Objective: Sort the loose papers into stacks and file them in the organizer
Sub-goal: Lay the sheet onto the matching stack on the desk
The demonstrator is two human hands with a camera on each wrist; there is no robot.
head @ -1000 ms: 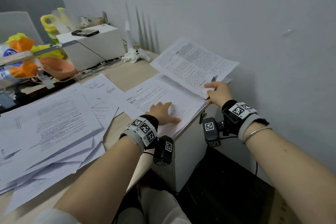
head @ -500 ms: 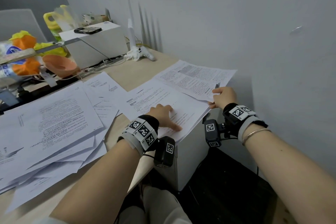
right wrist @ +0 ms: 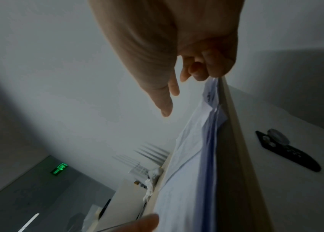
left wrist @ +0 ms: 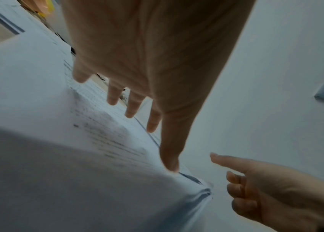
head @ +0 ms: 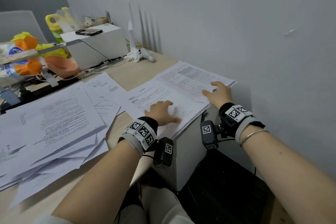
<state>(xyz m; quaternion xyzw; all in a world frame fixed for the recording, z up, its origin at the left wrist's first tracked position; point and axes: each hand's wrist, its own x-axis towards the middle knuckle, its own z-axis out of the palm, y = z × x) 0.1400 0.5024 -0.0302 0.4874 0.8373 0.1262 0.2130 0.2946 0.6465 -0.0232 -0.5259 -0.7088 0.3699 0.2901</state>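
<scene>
A neat stack of printed papers [head: 160,92] lies at the desk's right front corner. My left hand [head: 167,112] presses flat on it with fingers spread [left wrist: 115,97]. A second set of printed sheets [head: 189,76] lies flat just beyond, overlapping the stack, close to the wall. My right hand [head: 216,93] rests at the near right edge of that set, index finger out and the other fingers loosely curled [left wrist: 236,188], gripping nothing. In the right wrist view the curled fingertips [right wrist: 212,70] touch the corner of the sheets [right wrist: 188,164]. A big loose pile of papers [head: 54,123] covers the desk's left side.
A white box [head: 101,49] with a phone [head: 89,32] on top stands at the back, beside an orange bowl [head: 61,66] and a white router [head: 140,53]. The wall [head: 263,51] runs close along the right. A white cabinet [head: 189,152] sits under the desk corner.
My right hand held a sheet lifted by its near corner; that sheet now lies flat and the hand has let go, resting on its edge. The left hand stayed pressing the stack.
</scene>
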